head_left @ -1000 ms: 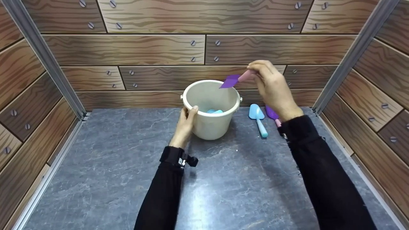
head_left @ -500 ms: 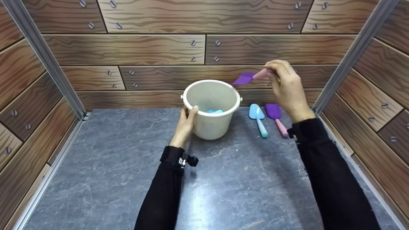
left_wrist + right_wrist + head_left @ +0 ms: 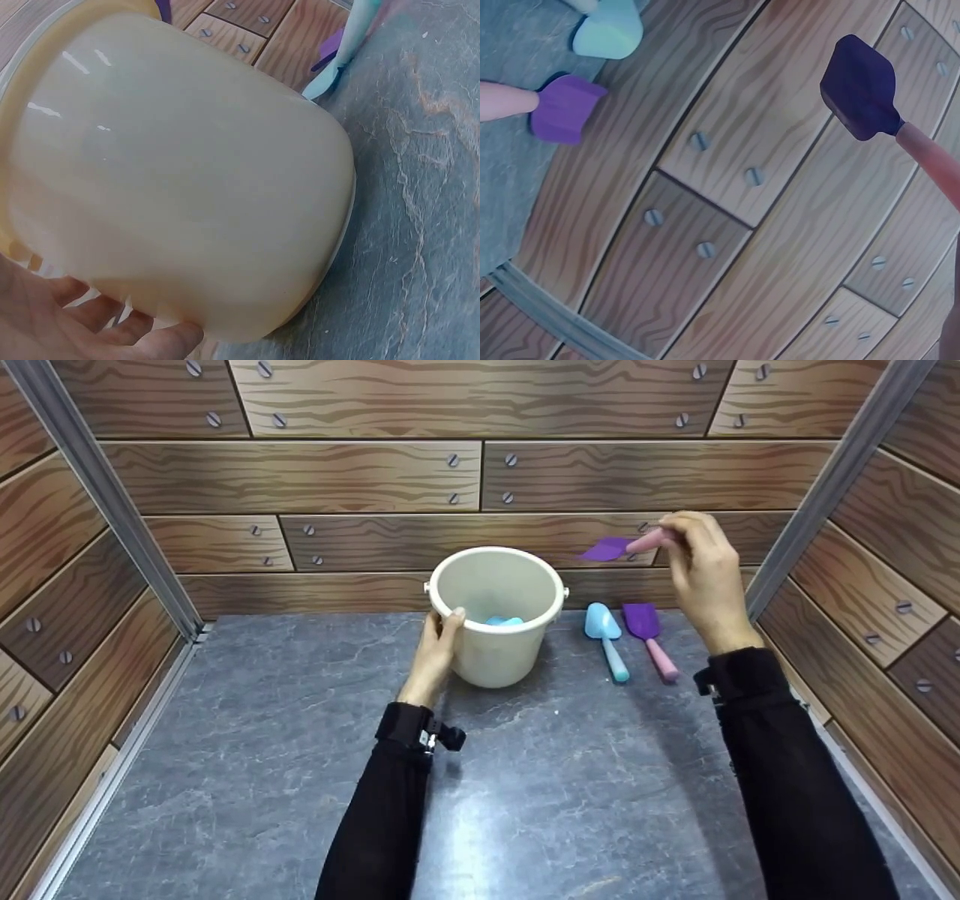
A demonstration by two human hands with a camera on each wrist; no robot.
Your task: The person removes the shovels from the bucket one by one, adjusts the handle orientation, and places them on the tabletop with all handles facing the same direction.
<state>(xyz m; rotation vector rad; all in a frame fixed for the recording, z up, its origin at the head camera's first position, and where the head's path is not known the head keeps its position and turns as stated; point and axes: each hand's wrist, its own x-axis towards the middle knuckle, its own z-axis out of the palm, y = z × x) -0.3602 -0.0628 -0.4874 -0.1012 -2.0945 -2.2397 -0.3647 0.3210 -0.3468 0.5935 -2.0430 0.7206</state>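
A cream bucket (image 3: 495,656) stands upright on the grey surface, something light blue (image 3: 504,621) lying inside it. At its left front my left hand (image 3: 435,649) grips the rim, thumb over the edge; in the left wrist view the fingers (image 3: 169,341) lie along the bucket's side. My right hand (image 3: 701,574) pinches the pink handle of a toy shovel with a purple blade (image 3: 606,549), raised to the right of the bucket near the back wall. In the right wrist view that shovel (image 3: 861,88) shows blade and part of its handle.
On the surface right of the bucket lie a light blue trowel (image 3: 602,622) and a second purple shovel with a pink handle (image 3: 641,621), side by side. Wood-patterned walls (image 3: 360,472) with metal corner posts (image 3: 817,487) enclose the back and sides.
My right hand has carried the shovel rightward, from over the bucket's rim to beyond its right side, uncovering the second purple shovel. The left hand and bucket have stayed put.
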